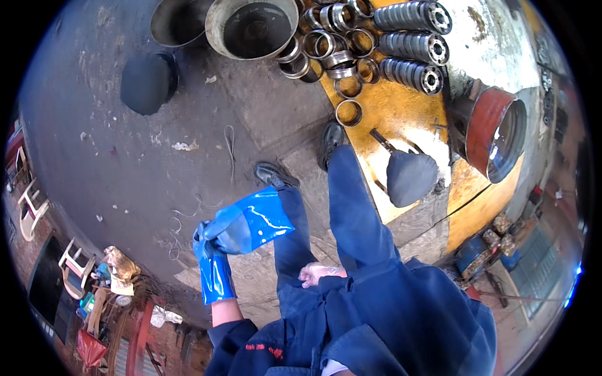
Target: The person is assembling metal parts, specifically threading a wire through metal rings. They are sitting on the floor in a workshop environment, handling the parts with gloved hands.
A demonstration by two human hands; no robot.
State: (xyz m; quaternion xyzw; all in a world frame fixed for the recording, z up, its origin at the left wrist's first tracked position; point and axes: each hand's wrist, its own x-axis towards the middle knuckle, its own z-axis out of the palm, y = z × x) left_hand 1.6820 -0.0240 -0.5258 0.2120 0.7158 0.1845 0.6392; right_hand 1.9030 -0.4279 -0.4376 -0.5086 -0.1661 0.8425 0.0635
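Observation:
A blue rubber glove covers my left hand [210, 241], which is closed on a second, loose blue rubber glove [271, 219]. The loose glove's wide, shiny cuff stretches to the right, in front of my left trouser leg. Bare and without a glove, my right hand [321, 274] is low against the front of my dark blue jacket [401, 313]. Its fingers look curled in, and whatever they may hold is hidden.
Two large metal tubs [252, 28] stand far ahead beside a dark round stool [147, 84]. Metal rings [348, 113] and stacked ribbed cylinders [414, 47] lie on the yellow floor. To the right are a dark padded seat [411, 178] and a red-banded drum [492, 135]. Loose wire [231, 150] lies ahead.

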